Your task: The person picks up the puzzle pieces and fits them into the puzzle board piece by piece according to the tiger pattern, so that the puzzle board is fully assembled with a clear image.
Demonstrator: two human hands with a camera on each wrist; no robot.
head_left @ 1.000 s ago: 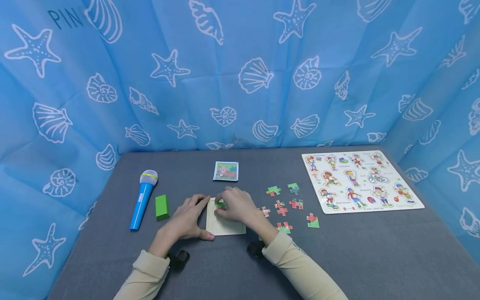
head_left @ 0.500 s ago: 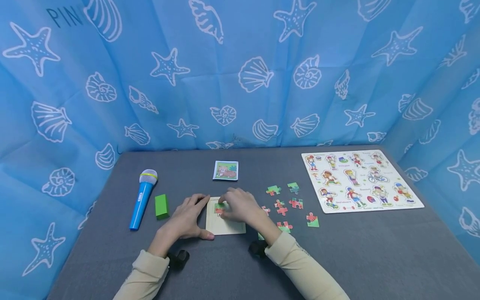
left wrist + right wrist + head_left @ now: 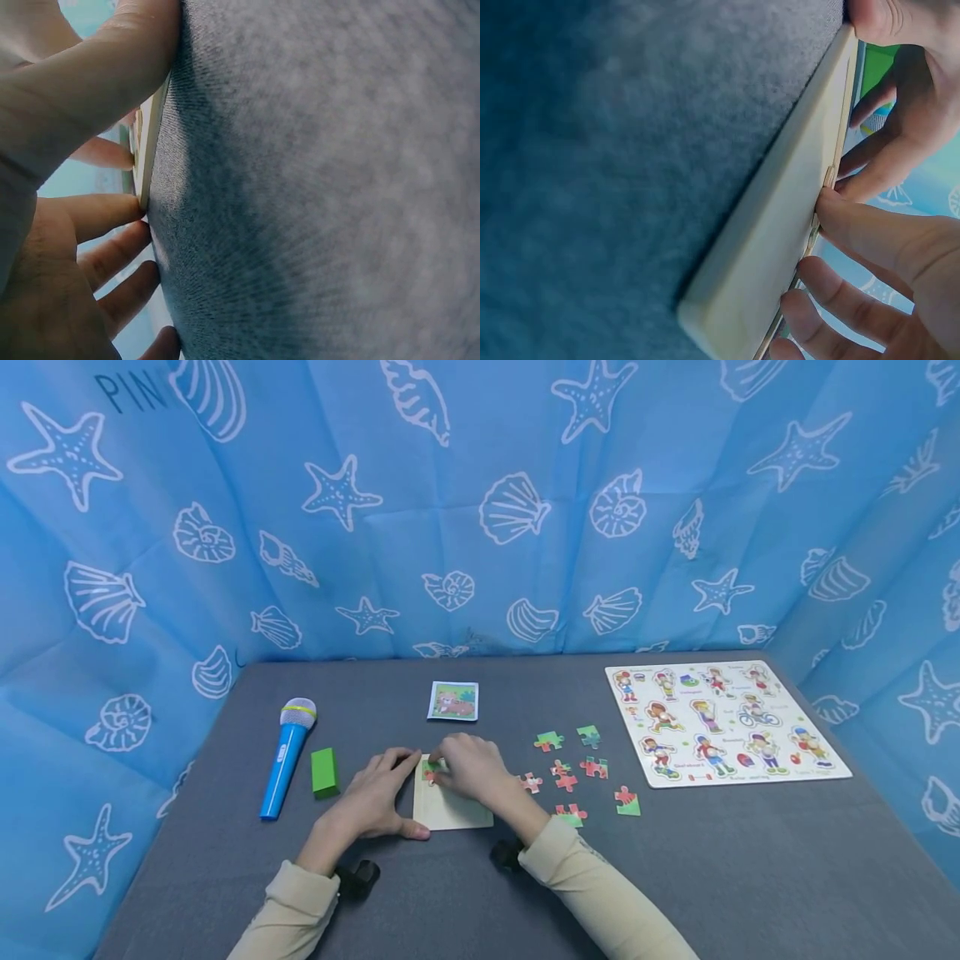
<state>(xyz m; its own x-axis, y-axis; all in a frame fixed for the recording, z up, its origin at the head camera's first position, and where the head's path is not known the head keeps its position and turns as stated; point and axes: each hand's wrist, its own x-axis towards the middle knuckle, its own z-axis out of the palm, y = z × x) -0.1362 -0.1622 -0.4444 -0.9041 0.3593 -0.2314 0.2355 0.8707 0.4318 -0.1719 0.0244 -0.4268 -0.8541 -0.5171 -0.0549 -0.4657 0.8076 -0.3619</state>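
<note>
A shallow cream puzzle tray lies flat on the table. My left hand spans its left side, the thumb at the near corner and the index fingertip at the far one; the left wrist view shows the other fingertips on the cloth. Over the tray's far left corner, my right hand pinches a red and green jigsaw piece, partly hidden by the fingers. In the right wrist view the thumb presses close to the tray's inner face. Several loose jigsaw pieces lie right of the tray.
Behind the tray lies a small picture card. A blue toy microphone and a green block are at the left. A white board of sports figures lies at the back right, before a blue shell-print curtain.
My right hand shifts slightly over the tray, bringing the pinched jigsaw piece up to the far left corner. The left hand stays at the tray's left side.
</note>
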